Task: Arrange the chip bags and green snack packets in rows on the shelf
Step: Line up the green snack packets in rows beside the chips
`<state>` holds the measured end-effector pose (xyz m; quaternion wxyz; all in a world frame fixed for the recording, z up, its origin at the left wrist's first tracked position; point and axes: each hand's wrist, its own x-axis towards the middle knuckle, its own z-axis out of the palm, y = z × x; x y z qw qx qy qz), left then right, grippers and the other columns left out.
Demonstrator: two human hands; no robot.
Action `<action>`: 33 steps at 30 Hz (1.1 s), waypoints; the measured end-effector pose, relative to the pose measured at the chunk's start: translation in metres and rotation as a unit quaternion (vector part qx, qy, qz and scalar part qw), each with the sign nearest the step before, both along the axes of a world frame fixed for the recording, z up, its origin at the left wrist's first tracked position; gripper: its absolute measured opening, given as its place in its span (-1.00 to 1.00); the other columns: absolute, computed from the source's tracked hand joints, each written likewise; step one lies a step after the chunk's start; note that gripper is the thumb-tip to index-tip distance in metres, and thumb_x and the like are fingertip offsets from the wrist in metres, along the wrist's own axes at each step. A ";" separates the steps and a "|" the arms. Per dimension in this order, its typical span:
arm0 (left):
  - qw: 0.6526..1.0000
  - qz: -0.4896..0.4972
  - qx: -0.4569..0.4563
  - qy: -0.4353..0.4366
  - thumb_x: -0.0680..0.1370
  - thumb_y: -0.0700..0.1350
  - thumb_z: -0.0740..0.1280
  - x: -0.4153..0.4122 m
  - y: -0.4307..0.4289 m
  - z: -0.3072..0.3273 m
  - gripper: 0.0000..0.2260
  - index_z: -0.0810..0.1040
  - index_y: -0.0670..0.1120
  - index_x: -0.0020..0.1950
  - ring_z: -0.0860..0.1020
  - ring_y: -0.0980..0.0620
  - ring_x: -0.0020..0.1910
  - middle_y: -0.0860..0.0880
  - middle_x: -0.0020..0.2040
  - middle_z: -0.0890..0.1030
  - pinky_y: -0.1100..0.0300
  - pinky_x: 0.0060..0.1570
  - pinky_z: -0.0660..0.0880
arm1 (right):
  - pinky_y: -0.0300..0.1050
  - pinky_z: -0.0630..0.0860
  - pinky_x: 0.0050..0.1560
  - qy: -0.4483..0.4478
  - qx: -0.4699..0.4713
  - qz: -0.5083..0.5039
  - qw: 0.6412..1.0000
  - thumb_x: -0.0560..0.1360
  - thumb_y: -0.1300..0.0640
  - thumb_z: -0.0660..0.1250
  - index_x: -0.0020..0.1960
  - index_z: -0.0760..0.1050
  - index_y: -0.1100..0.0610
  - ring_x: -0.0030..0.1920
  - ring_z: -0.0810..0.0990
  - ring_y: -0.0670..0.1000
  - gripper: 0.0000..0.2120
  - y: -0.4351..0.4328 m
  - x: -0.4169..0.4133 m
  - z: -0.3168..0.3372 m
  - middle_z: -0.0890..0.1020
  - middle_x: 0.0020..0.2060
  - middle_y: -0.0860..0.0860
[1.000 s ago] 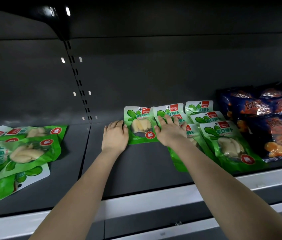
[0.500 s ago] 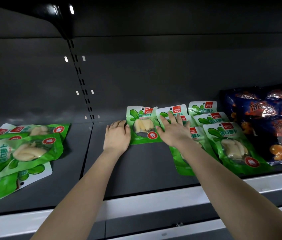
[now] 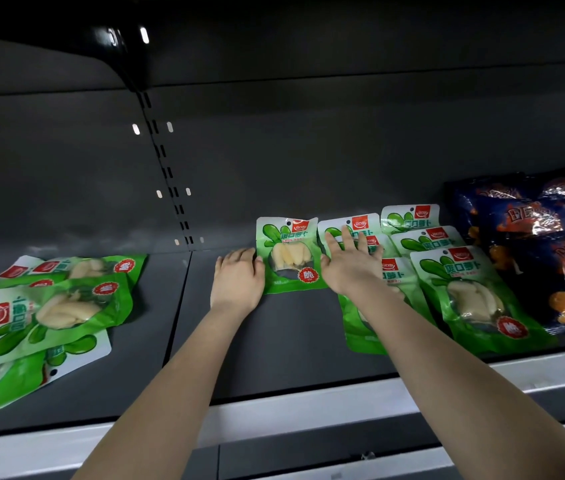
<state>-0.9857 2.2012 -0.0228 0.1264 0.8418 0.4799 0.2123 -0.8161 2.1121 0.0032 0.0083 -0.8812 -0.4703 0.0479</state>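
A green snack packet (image 3: 289, 254) lies flat at the back of the dark shelf (image 3: 291, 334). My left hand (image 3: 237, 277) rests flat on the shelf, its fingers touching the packet's left edge. My right hand (image 3: 350, 263) lies with straight fingers on the neighbouring green packets (image 3: 354, 226), its thumb by the first packet's right edge. Further right, green packets (image 3: 475, 289) lie in overlapping rows. Dark blue chip bags (image 3: 548, 244) are stacked at the far right. A loose heap of green packets (image 3: 42, 313) lies on the left.
A slotted upright (image 3: 166, 171) divides the shelf's back wall. A pale price rail (image 3: 309, 414) runs along the front edge. Bare shelf lies between the heap and my left hand.
My right hand has slid a little further back and right onto the neighbouring packets. The left hand stays at the packet's left edge. The view has shifted slightly.
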 end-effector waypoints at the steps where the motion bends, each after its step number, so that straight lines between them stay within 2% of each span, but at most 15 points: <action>1: 1.000 0.002 -0.002 0.000 0.63 -0.08 0.06 0.000 0.000 0.000 -0.65 0.42 -0.16 0.34 0.37 -0.09 0.35 -0.12 0.32 0.48 -0.01 0.42 0.14 | 0.28 -0.13 0.46 0.000 0.002 -0.001 1.000 0.63 -0.11 -0.16 0.56 -0.20 -0.08 0.54 -0.19 0.16 -0.47 0.000 0.000 0.000 -0.22 0.55 0.00; 6: 1.000 0.001 -0.007 -0.004 0.63 -0.09 0.05 0.000 -0.002 0.003 -0.66 0.43 -0.16 0.33 0.38 -0.08 0.33 -0.12 0.31 0.49 0.02 0.42 0.14 | 0.34 -0.16 0.43 0.022 0.044 0.005 0.999 0.61 -0.20 -0.14 0.56 -0.11 -0.07 0.54 -0.16 0.16 -0.43 -0.003 0.000 0.002 -0.15 0.56 0.01; 9: 1.000 -0.009 -0.024 -0.016 0.64 -0.10 0.04 -0.001 -0.004 0.008 -0.64 0.37 -0.16 0.39 0.33 -0.08 0.38 -0.13 0.36 0.44 0.06 0.45 0.07 | 0.35 -0.22 0.42 0.037 0.096 0.004 0.995 0.59 -0.22 -0.09 0.56 -0.02 -0.06 0.54 -0.13 0.16 -0.42 -0.007 -0.002 0.007 -0.10 0.56 0.05; 12: 1.000 -0.018 -0.019 -0.010 0.65 -0.10 0.04 -0.011 -0.006 0.011 -0.62 0.30 -0.18 0.44 0.26 -0.05 0.43 -0.12 0.42 0.37 0.09 0.44 -0.01 | 0.31 -0.21 0.44 0.003 0.145 0.047 0.988 0.59 -0.17 -0.03 0.55 0.04 -0.06 0.55 -0.12 0.12 -0.45 -0.007 -0.010 0.014 -0.06 0.56 0.04; 18: 0.998 0.009 0.050 0.022 0.64 -0.10 0.05 -0.060 -0.005 0.018 -0.62 0.30 -0.17 0.44 0.23 -0.05 0.45 -0.10 0.43 0.36 0.07 0.47 -0.02 | 0.28 -0.23 0.44 0.034 0.157 0.148 0.976 0.60 -0.16 -0.03 0.54 0.07 -0.08 0.54 -0.11 0.06 -0.47 0.032 -0.068 0.022 -0.06 0.56 -0.02; 21: 0.993 0.042 0.105 0.040 0.63 -0.10 0.07 -0.098 -0.003 0.029 -0.63 0.33 -0.16 0.42 0.25 -0.08 0.44 -0.10 0.41 0.39 0.04 0.47 0.02 | 0.24 -0.22 0.46 0.055 0.157 0.217 0.962 0.61 -0.18 -0.05 0.54 0.05 -0.11 0.54 -0.11 0.04 -0.48 0.055 -0.114 0.021 -0.09 0.56 -0.04; 24: 0.987 0.096 0.120 0.049 0.62 -0.09 0.09 -0.145 0.000 0.038 -0.63 0.35 -0.13 0.41 0.26 -0.07 0.44 -0.09 0.40 0.39 0.04 0.46 0.03 | 0.23 -0.21 0.46 0.075 0.149 0.283 0.945 0.62 -0.15 -0.06 0.55 0.05 -0.10 0.54 -0.13 0.03 -0.49 0.072 -0.159 0.019 -0.09 0.56 -0.05; 28: 0.973 0.205 0.087 0.060 0.62 -0.07 0.08 -0.220 -0.005 0.042 -0.60 0.29 -0.12 0.45 0.21 -0.05 0.46 -0.09 0.46 0.31 0.05 0.46 -0.03 | 0.22 -0.20 0.48 0.097 0.126 0.374 0.914 0.62 -0.16 -0.03 0.55 0.05 -0.06 0.54 -0.13 0.06 -0.48 0.092 -0.225 0.021 -0.12 0.56 -0.05; 33: 0.948 0.313 0.003 0.055 0.64 0.03 0.01 -0.278 -0.026 0.026 -0.55 0.16 -0.09 0.51 0.10 -0.10 0.51 -0.09 0.52 0.17 0.01 0.49 0.00 | 0.19 -0.14 0.49 0.087 0.073 0.455 0.883 0.58 -0.26 0.02 0.56 -0.04 -0.02 0.54 -0.16 0.09 -0.35 0.115 -0.289 0.024 -0.15 0.56 0.00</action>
